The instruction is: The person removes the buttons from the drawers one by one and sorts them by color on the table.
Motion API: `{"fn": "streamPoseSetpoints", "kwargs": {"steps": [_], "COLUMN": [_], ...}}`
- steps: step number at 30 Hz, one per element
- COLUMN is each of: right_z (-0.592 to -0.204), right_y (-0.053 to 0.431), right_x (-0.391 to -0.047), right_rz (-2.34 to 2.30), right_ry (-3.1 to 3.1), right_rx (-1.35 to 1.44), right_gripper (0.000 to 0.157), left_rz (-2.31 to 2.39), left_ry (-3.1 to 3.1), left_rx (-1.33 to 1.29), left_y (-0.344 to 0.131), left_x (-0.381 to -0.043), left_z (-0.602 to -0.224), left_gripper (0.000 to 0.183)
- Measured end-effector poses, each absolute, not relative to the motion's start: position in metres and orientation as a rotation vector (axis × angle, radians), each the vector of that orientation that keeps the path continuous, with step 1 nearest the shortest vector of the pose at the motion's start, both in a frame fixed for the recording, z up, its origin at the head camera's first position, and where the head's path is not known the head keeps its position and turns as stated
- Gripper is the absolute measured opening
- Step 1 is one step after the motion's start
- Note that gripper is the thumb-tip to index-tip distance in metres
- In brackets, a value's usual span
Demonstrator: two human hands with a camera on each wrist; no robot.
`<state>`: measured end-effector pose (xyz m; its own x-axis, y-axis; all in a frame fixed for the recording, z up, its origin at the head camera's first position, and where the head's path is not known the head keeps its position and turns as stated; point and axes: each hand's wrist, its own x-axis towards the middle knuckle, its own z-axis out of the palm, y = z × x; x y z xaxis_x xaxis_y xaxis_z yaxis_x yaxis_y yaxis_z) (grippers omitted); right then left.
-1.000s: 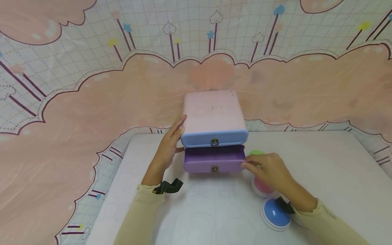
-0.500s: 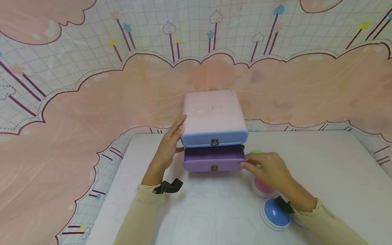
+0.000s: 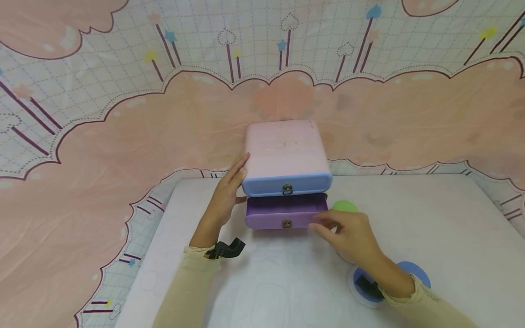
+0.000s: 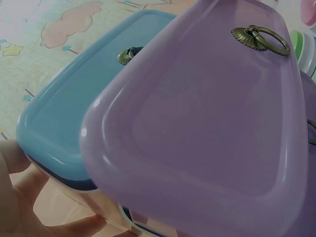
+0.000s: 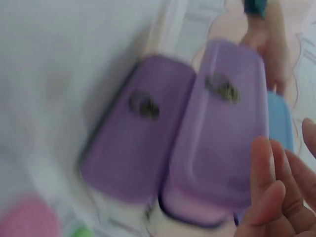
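A small pink drawer cabinet (image 3: 284, 146) stands at the back of the table, its blue top drawer (image 3: 266, 186) closed. Below that, the light purple drawer (image 3: 262, 221) is pulled out, and its visible interior looks bare. A darker purple drawer (image 5: 133, 143) shows beside it in the right wrist view. My left hand (image 3: 223, 196) rests along the cabinet's left side with fingers extended. My right hand (image 3: 352, 232) is at the right part of the purple drawer's front, fingers loosely bent and thumb apart from them. Brass ring pulls hang on the drawer fronts.
To the right are a green round top (image 3: 345, 206), a blue dome (image 3: 361, 275) on a white base and another blue round top (image 3: 416, 269), partly behind my right forearm. A pink one (image 5: 29, 217) shows in the right wrist view. Patterned cloth hangs behind.
The purple drawer has slid in slightly. My right hand has let go of its right edge and shifted left in front of it, uncovering more green. My left hand stays put.
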<state>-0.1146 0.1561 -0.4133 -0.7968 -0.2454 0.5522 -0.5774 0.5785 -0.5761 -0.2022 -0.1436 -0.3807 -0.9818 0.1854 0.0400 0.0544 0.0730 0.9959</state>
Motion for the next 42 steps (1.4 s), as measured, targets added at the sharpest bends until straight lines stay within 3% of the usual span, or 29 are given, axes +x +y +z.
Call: {"fn": "streamPoseSetpoints", "kwargs": {"steps": [3,7,13,33,42], "right_z": [-0.419,-0.425,-0.432,-0.439,-0.444], "right_y": [0.146,0.136,0.127,0.114,0.101], "right_x": [-0.111,-0.108,-0.108,-0.111,-0.113], "right_rz": [1.328,1.6,1.767,2.383,2.568], "right_ry": [-2.498,-2.64,-2.724,-2.65,-2.519], "right_rx": [0.646,0.563,0.496,0.186,0.055], "right_gripper": [0.022,0.039,0.053,0.052,0.038], "left_rz": [2.058,2.054,2.051,2.047,2.041], "left_ry": [2.23,2.233,2.232,2.229,2.235], "left_rx": [0.255,0.275,0.288,0.274,0.268], "left_y": [-0.144,-0.144,-0.144,-0.145,-0.144], "left_x": [-0.202,-0.203,-0.203,-0.203,-0.203], "left_z": [-0.381,-0.382,-0.381,-0.383,-0.381], "left_gripper": [0.048,0.048,0.048,0.048,0.048]}}
